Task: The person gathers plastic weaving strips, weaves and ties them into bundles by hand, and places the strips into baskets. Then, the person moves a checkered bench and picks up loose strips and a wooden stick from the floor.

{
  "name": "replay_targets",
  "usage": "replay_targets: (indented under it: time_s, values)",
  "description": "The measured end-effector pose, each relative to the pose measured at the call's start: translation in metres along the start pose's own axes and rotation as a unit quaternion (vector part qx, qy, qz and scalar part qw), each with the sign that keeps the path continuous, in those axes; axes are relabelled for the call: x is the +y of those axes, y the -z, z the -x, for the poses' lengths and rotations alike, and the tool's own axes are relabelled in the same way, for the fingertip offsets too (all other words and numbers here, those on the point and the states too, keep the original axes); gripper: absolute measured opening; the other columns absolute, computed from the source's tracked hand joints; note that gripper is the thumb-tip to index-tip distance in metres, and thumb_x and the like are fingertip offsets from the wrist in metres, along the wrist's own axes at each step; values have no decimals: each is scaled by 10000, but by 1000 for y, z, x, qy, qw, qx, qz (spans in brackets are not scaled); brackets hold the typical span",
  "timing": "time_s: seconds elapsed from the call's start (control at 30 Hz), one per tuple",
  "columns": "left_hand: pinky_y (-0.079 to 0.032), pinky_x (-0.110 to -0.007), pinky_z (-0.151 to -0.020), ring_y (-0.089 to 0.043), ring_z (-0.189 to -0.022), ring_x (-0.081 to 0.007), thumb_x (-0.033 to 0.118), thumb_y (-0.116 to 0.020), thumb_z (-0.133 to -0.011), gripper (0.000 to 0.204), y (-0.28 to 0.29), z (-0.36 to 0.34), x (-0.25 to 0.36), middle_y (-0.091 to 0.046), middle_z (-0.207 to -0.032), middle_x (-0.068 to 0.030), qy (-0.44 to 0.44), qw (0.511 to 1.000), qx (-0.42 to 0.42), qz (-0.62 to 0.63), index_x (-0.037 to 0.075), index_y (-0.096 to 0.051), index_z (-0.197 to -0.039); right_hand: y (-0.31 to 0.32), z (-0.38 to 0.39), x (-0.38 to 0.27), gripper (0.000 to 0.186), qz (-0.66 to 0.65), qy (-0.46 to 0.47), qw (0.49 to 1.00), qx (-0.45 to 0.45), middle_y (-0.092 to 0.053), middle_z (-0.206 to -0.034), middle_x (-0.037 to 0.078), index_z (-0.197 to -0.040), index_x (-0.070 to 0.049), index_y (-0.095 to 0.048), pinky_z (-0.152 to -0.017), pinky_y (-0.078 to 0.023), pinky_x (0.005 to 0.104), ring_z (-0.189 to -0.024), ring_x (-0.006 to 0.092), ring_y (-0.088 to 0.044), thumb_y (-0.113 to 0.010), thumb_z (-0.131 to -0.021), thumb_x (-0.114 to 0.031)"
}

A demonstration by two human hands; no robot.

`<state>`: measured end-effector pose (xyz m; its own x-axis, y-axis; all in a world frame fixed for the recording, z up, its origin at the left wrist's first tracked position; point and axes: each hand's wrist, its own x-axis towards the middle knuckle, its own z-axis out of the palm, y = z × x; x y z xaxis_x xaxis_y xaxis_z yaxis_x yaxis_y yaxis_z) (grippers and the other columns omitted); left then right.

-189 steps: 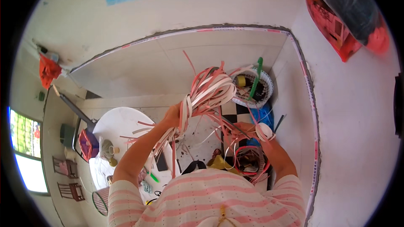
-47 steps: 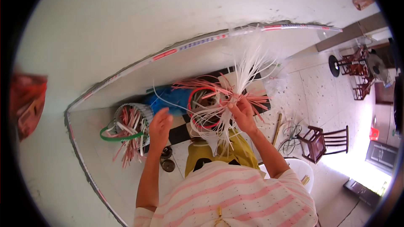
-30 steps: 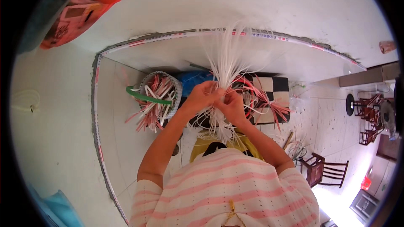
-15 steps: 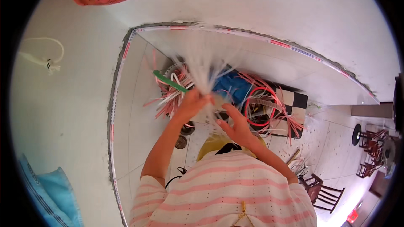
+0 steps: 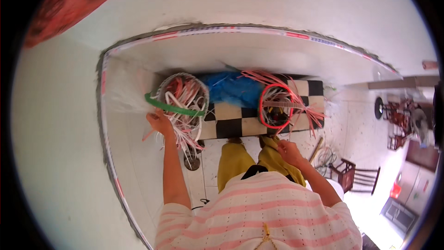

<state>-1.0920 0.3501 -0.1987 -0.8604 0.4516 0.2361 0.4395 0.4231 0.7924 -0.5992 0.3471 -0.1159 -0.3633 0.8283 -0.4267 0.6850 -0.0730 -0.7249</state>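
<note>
My left hand (image 5: 159, 121) is closed round the end of a bundle of whitish translucent strips (image 5: 127, 88), which fans out as a blur against the left wall. Beside that hand stands a basket (image 5: 206, 93) with a green handle (image 5: 180, 109), heaped with pink and white plastic strips (image 5: 182, 90). My right hand (image 5: 290, 153) hovers over my right knee, fingers curled in; whether anything is in them is hidden. Beyond it, a red-rimmed round basket (image 5: 262, 111) holds dark and yellow items, with loose pink strips (image 5: 312, 113) beside it.
Both baskets rest on a black-and-white checkered bench (image 5: 252, 126) along the wall, with a blue plastic bag (image 5: 233, 88) between them. A wooden chair (image 5: 354, 176) and a coil of strip (image 5: 325, 156) are at right. Round dark objects (image 5: 192, 163) lie below the left basket.
The strip bundle, earlier fanned upward between both hands, has swung left with my left hand. My right hand has let go of it and drawn back right. The view has shifted too.
</note>
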Motion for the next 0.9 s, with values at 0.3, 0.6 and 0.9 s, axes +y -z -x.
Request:
replay_targets:
  time_s: [0.3, 0.6, 0.9]
  values:
    - [-409, -439, -678, -489, -735, -323, 317, -534, -878, 372, -150, 55, -118, -501, -843, -210, -80, 989, -48, -114, -44, -448, -845, -3, 71, 44, 249, 49, -226, 972, -37, -647, -817, 163, -961, -1, -612, -708, -495, 338, -748, 262, -627, -584, -779, -168]
    - [-412, -454, -721, -515, -852, -349, 323, -593, -833, 397, -171, 56, -167, -518, -944, -222, -203, 754, -526, -337, -45, -513, -961, -13, 109, 63, 247, -191, -366, 910, 25, -637, -800, 93, -913, 22, -629, -678, -494, 278, -738, 148, -607, -603, -800, -196]
    - [-424, -449, -744, -528, -936, -343, 318, -617, -814, 419, -118, 1, -109, -527, -1010, -228, -124, 674, -652, -325, -30, -526, -1028, -27, 95, 82, 252, -144, -342, 929, 15, -631, -755, 84, -916, 40, -626, -642, -492, 269, -676, 146, -593, -586, -784, -171]
